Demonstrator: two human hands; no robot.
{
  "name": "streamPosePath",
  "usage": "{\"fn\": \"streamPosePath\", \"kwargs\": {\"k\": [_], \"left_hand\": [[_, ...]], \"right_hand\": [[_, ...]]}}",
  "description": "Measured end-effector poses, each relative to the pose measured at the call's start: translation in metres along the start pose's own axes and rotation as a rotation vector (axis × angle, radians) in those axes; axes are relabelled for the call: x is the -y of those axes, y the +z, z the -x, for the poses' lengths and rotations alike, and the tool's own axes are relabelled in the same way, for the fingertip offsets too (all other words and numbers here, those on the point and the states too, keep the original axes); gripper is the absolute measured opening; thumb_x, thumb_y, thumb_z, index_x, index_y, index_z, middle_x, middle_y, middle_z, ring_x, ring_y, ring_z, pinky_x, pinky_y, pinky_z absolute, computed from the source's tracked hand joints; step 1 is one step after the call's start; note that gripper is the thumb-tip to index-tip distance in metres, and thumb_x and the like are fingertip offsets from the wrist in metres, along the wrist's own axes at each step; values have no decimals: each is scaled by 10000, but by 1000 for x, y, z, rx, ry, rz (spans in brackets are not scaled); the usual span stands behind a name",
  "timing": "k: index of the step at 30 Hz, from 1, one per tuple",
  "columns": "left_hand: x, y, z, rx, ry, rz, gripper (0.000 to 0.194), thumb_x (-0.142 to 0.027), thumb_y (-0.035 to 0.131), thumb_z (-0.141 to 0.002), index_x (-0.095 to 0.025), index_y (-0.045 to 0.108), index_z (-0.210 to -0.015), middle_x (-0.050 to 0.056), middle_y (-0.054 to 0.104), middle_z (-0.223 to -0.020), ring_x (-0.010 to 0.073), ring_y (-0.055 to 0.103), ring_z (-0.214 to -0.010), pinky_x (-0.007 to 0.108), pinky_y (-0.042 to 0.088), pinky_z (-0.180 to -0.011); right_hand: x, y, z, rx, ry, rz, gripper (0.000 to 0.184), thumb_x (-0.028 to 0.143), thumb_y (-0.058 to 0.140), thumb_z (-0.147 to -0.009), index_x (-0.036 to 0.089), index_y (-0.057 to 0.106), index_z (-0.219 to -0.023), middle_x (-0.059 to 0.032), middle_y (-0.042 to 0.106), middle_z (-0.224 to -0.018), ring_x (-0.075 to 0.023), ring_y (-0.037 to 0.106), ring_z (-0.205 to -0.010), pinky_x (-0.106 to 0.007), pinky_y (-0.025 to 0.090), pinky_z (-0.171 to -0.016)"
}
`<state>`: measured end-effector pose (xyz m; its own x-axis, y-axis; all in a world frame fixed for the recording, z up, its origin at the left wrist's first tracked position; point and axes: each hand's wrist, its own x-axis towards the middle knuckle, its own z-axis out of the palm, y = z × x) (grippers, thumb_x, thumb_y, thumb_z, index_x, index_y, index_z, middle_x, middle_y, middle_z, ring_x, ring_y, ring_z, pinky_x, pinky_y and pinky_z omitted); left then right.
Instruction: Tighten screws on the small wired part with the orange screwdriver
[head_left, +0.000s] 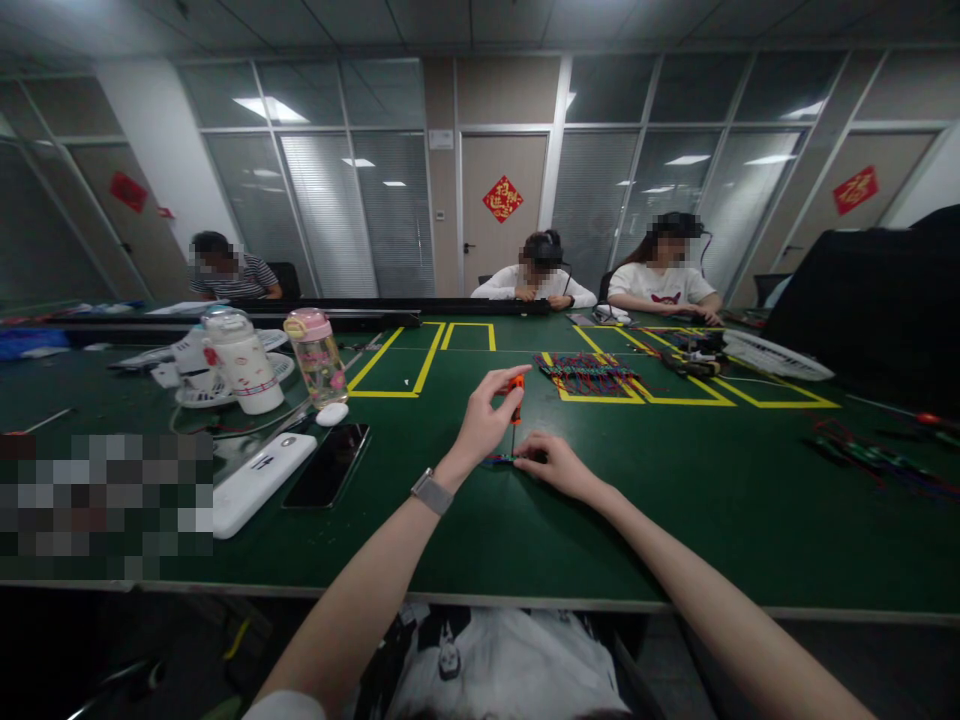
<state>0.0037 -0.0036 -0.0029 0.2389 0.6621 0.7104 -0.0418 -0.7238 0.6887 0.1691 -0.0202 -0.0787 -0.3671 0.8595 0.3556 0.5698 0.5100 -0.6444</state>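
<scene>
My left hand [489, 412] is closed round the orange and black handle of a screwdriver [517, 400]. The screwdriver stands upright, its thin shaft pointing down at a small circuit board [501, 459] on the green table. With fingers and thumb pinched at the board's right end, my right hand [553, 465] rests low on the table. The board is small and partly hidden by my fingers, with bits of red and blue on it. I cannot make out whether the tip sits in a screw.
Wired boards [589, 374] lie bunched ahead right; more wired boards [885, 455] lie far right. A black phone [328, 466], a white power bank [264, 485], a pink-lidded bottle [318, 360] and a white bottle [244, 365] stand or lie left. Several people sit across the table.
</scene>
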Motion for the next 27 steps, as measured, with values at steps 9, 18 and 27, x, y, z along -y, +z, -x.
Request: {"fn": "streamPosePath", "kwargs": {"k": [9,18,27], "left_hand": [[-6,0,-1,77,-131,179,376,-165,515,-871,-187,587,-1239,118,661,-1181,195,676,-989,334,525,-881],[-3,-1,0,36,-72,63,343,-162,543,-862,-184,619,-1196,93,679,-1081,171,674,-914,295,545,-812],[-4,-2,-1,-27,23,-91,274,-173,639,-804,-205,679,-1074,39,621,-944,130,596,-839,249,500,-773]], "right_hand": [[-1,0,0,-6,1,7,139,257,647,-813,152,717,-871,-46,610,-817,-152,574,-719,-276,461,-684],[0,0,0,-5,10,0,135,253,649,-810,151,714,-868,-49,613,-821,-157,580,-719,-286,468,-688],[-1,0,0,-5,3,15,136,256,650,-811,146,717,-856,-36,587,-789,-144,555,-697,-268,447,-665]]}}
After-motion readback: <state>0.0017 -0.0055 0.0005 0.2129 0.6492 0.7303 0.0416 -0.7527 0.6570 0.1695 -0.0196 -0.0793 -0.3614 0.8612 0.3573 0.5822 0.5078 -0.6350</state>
